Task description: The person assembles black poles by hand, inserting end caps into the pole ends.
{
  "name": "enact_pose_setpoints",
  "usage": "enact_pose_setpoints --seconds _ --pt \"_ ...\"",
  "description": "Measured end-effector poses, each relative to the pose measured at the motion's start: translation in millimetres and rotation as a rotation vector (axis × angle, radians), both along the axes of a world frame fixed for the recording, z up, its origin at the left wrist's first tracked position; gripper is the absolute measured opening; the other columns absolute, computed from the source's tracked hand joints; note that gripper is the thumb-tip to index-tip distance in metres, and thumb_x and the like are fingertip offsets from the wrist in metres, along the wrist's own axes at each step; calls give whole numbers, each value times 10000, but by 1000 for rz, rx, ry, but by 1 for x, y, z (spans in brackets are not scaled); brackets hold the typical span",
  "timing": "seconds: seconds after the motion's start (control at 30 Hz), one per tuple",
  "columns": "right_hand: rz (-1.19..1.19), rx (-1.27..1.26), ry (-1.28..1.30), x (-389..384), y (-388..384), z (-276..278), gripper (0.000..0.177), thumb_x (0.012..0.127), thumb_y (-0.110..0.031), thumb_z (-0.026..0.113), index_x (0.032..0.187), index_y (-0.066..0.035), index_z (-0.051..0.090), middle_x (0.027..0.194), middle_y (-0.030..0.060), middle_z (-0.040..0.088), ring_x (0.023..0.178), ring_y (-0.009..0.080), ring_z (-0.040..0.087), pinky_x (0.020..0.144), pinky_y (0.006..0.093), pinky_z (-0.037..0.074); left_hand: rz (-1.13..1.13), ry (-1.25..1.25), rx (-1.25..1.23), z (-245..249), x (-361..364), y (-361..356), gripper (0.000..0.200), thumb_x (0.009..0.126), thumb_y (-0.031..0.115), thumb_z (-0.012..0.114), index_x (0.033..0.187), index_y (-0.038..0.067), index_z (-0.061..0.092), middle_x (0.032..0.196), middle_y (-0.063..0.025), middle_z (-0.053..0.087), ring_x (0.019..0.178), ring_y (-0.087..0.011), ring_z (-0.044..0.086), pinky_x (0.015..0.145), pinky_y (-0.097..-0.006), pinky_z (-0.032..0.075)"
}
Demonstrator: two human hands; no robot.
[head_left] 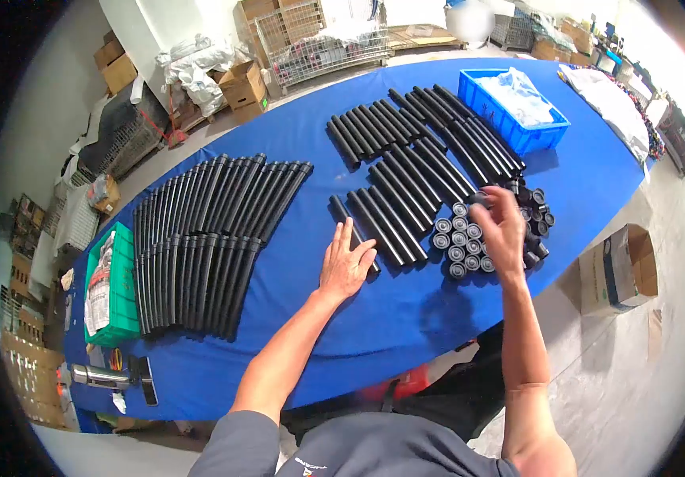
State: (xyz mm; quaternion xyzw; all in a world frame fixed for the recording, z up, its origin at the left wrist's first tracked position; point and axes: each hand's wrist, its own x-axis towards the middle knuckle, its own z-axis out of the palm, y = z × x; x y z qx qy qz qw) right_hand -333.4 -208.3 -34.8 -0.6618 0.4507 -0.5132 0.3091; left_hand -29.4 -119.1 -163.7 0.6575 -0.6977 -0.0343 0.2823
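My left hand [344, 266] lies with its fingers stretched out over a single black tube [339, 210], touching it and partly hiding it. That tube is the leftmost of a slanted row of plain black tubes [394, 226] on the blue-covered table. Over a cluster of round black caps [459, 238], my right hand [504, 226] is closed, with its fingers and thumb around a black cap [479, 199]. Part of the cluster is hidden behind the right hand. Further left, black tubes with wider ends [199, 238] lie in two fanned rows.
A blue crate [533, 139] holding a clear plastic bag stands at the far right of the blue table [295, 326]. On the left are a green crate [124, 294] with newspaper and a shiny metal device [104, 375]. An open cardboard box [617, 270] sits on the floor.
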Motion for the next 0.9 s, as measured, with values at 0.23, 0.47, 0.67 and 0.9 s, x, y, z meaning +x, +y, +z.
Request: enact_pose_setpoints --seconds 0.23,0.47,0.67,0.9 --pt "1143 346 239 68 65 -44 426 880 -206 756 1256 -17 685 1056 77 704 972 152 646 866 314 521 39 -93 67 3 -9 -9 373 1001 411 526 1295 269 705 1636 -243 264 1418 -454 374 1146 -563 317" --pt "1170 612 158 83 56 -82 320 871 -215 732 1081 25 697 992 109 721 900 177 674 842 334 543 106 26 -120 -3 -3 -3 210 916 262 661 1012 86 725 1482 -269 489 1262 -420 538 1049 -508 424" --pt "896 80 293 94 58 -96 365 832 -265 725 1012 43 649 954 221 673 930 371 671 843 450 536 122 -14 -107 14 24 4 139 837 177 716 918 65 702 1408 -207 583 1096 -373 632 940 -453 521" --pt "565 27 308 113 64 -110 429 842 -227 776 1070 51 543 1030 263 602 960 431 635 832 479 515 159 71 -134 8 20 11 180 896 186 684 995 75 785 1402 -199 602 1134 -350 632 990 -432 493"
